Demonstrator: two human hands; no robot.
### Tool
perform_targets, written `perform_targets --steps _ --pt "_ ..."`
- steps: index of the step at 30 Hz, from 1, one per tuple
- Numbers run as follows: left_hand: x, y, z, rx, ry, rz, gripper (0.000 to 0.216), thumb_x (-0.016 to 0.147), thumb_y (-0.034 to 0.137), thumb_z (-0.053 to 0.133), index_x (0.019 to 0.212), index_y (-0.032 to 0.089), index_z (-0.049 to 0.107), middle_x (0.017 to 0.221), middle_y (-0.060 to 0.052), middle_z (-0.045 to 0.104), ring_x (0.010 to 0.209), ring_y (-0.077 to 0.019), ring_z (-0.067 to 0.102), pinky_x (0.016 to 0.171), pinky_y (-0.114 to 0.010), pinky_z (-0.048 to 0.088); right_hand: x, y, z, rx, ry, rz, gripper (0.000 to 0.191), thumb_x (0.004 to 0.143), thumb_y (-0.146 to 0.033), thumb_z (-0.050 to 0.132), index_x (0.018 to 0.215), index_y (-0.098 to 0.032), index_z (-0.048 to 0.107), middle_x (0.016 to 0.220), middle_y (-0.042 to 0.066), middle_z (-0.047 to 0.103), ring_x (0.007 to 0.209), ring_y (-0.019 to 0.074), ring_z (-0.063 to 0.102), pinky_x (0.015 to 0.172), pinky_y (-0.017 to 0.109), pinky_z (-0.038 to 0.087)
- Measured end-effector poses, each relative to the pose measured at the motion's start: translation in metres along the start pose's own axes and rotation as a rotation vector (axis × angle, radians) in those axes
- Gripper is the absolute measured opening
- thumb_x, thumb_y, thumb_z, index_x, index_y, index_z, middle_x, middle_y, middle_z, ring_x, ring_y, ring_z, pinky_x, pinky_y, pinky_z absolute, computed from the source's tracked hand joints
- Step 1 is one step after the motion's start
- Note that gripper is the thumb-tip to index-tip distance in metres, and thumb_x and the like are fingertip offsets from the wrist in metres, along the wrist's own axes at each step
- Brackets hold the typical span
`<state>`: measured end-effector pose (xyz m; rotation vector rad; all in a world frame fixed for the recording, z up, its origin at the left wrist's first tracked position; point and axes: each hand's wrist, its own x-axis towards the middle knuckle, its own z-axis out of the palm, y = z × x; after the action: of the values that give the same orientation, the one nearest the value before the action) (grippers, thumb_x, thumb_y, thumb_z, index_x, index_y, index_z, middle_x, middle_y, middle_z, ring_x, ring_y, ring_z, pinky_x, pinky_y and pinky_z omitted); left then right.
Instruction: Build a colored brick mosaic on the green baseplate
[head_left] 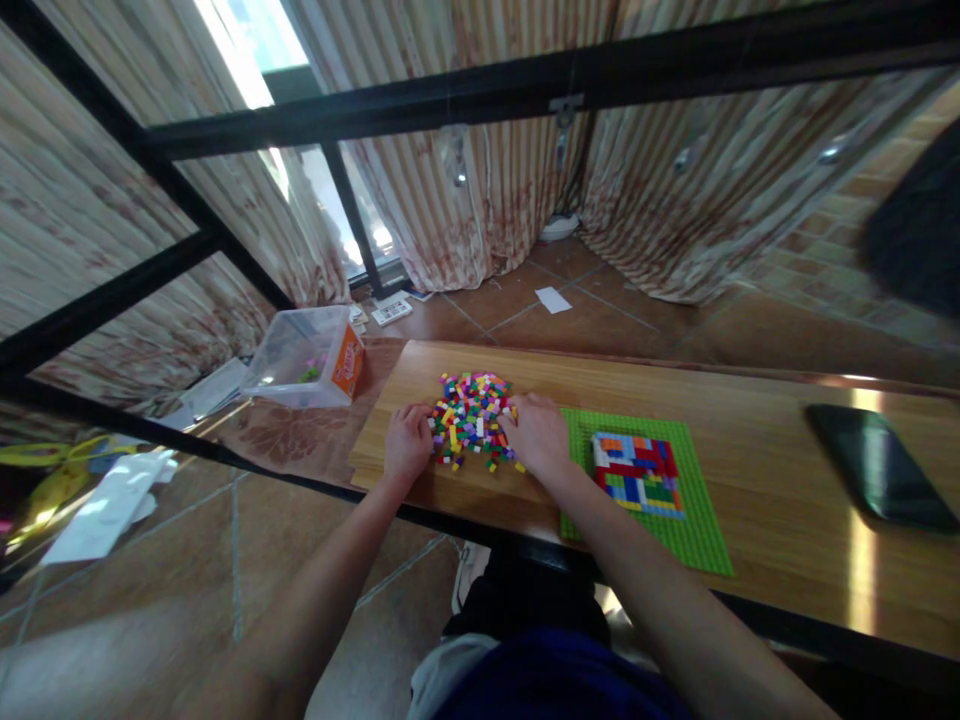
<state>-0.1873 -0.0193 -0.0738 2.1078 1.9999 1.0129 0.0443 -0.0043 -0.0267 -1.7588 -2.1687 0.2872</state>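
A loose pile of small coloured toy bricks [474, 420] lies on the wooden bench top. At its left edge rests my left hand [409, 440], its fingers curled in against the bricks; anything inside them is hidden. My right hand [538, 432] reaches into the pile's right edge with thumb and fingers bent around the bricks, and I cannot make out which piece they hold. Just right of that hand is a green baseplate [701, 520], partly covered by my right forearm. A flat block of red, blue, white and orange bricks [637, 470] is built on it.
A dark phone [881, 465] lies towards the right end of the bench top [772, 500]. Beyond the left end stands a clear plastic box [289, 350] with an orange label and a few pieces inside. Black metal bars [465, 105] and curtains [480, 210] are in front.
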Motion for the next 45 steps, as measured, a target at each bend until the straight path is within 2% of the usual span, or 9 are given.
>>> perform_targets --steps 5,11,14,18,22,29,33,37,45 --pt "0.003 -0.002 -0.001 0.003 0.007 0.041 0.024 0.087 0.016 0.041 0.087 0.018 0.065 0.092 -0.010 0.068 0.098 -0.0250 0.061 0.091 -0.040 0.048 0.010 -0.012 -0.001 -0.041 -0.085 0.064 0.025 0.091 -0.021 0.047 0.095 -0.016 0.071 0.098 0.015 0.072 0.093 0.0266 0.065 0.082 0.036 0.044" --pt "0.005 -0.002 -0.004 0.011 -0.003 0.040 0.023 0.086 0.018 0.041 0.086 0.019 0.064 0.092 -0.010 0.069 0.094 -0.0255 0.062 0.088 -0.041 0.049 -0.004 -0.007 -0.019 0.132 -0.027 0.119 0.026 0.091 -0.020 0.046 0.103 -0.019 0.070 0.101 0.011 0.073 0.095 0.0222 0.066 0.082 0.031 0.047" --pt "0.005 -0.003 -0.003 0.010 0.009 0.033 0.023 0.086 0.019 0.041 0.086 0.019 0.064 0.092 -0.010 0.069 0.094 -0.0254 0.062 0.089 -0.041 0.049 -0.027 0.011 -0.029 0.494 0.076 0.200 0.024 0.087 -0.023 0.051 0.099 -0.019 0.071 0.096 0.008 0.074 0.085 0.0201 0.069 0.079 0.031 0.051" --pt "0.006 -0.003 -0.002 0.023 0.012 0.040 0.023 0.086 0.020 0.041 0.085 0.019 0.064 0.092 -0.011 0.069 0.093 -0.0260 0.062 0.089 -0.042 0.049 -0.074 0.053 -0.042 1.225 0.061 0.521 0.028 0.081 -0.038 0.061 0.098 -0.019 0.071 0.084 0.006 0.074 0.062 0.0171 0.069 0.055 0.028 0.053" --pt "0.007 -0.004 -0.002 0.038 0.016 0.050 0.023 0.085 0.020 0.041 0.085 0.019 0.064 0.093 -0.010 0.069 0.094 -0.0261 0.062 0.089 -0.042 0.049 -0.123 0.095 -0.057 1.499 0.180 0.715 0.030 0.069 -0.039 0.077 0.092 -0.019 0.073 0.080 0.006 0.073 0.064 0.0161 0.069 0.053 0.026 0.057" --pt "0.008 -0.004 -0.002 0.057 0.010 0.058 0.025 0.086 0.021 0.039 0.085 0.018 0.064 0.093 -0.012 0.070 0.093 -0.0274 0.062 0.087 -0.043 0.049 -0.159 0.126 -0.068 1.324 0.334 0.700 0.037 0.068 -0.044 0.081 0.094 -0.017 0.075 0.082 0.006 0.074 0.071 0.0162 0.069 0.065 0.029 0.061" --pt "0.009 -0.003 -0.002 0.054 0.006 0.057 0.024 0.085 0.021 0.040 0.084 0.019 0.064 0.092 -0.011 0.069 0.093 -0.0270 0.063 0.088 -0.043 0.049 -0.155 0.133 -0.068 1.014 0.416 0.653 0.045 0.073 -0.054 0.072 0.099 -0.016 0.074 0.086 0.010 0.076 0.073 0.0212 0.071 0.066 0.038 0.060" --pt "0.009 -0.002 -0.002 0.044 0.011 0.045 0.022 0.083 0.020 0.041 0.083 0.020 0.063 0.091 -0.010 0.069 0.093 -0.0267 0.062 0.087 -0.042 0.049 -0.147 0.130 -0.068 0.632 0.485 0.613 0.039 0.079 -0.053 0.067 0.096 -0.019 0.077 0.092 0.010 0.077 0.082 0.0243 0.071 0.073 0.039 0.056" --pt "0.008 -0.002 -0.002 0.038 0.015 0.048 0.022 0.085 0.021 0.041 0.083 0.020 0.063 0.091 -0.011 0.069 0.092 -0.0264 0.062 0.087 -0.042 0.049 -0.126 0.123 -0.047 0.435 0.690 0.605 0.038 0.082 -0.053 0.063 0.086 -0.018 0.075 0.078 0.007 0.073 0.065 0.0186 0.062 0.063 0.032 0.048"
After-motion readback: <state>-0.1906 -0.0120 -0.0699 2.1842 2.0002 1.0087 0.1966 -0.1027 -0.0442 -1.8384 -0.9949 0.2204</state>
